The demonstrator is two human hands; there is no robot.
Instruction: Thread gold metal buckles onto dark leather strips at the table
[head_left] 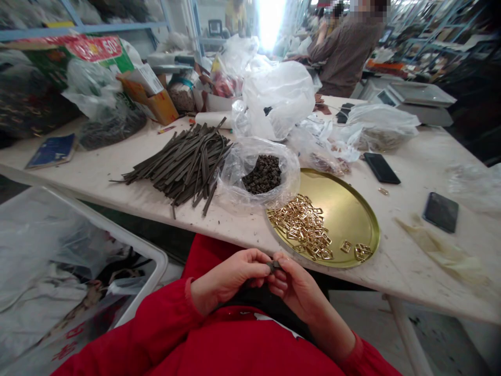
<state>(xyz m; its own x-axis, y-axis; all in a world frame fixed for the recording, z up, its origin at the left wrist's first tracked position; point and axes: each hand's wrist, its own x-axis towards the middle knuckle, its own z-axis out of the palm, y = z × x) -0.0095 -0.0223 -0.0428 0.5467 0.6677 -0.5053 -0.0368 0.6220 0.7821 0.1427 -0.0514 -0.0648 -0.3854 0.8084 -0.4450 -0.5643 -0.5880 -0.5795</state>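
Note:
My left hand (pixel 245 271) and my right hand (pixel 291 282) meet in front of my body at the table's edge. Both pinch a small dark strip (pixel 274 266), mostly covered by the fingertips, so its full shape is hidden. Just beyond them, a round gold tray (pixel 344 209) holds a heap of small gold buckles (pixel 303 230), with a few lying apart at its right. Left of the tray, an open clear plastic bag (pixel 230 180) contains many small dark looped pieces (pixel 264 175). A pile of long dark strips (pixel 183 162) lies farther left.
Two phones, one black (pixel 381 168) and one grey (pixel 441 212), lie on the right of the table. Stuffed plastic bags (pixel 277 94) and cardboard boxes (pixel 151 96) crowd the back. A white bin (pixel 156 261) stands at lower left. Another person (pixel 348 52) stands behind the table.

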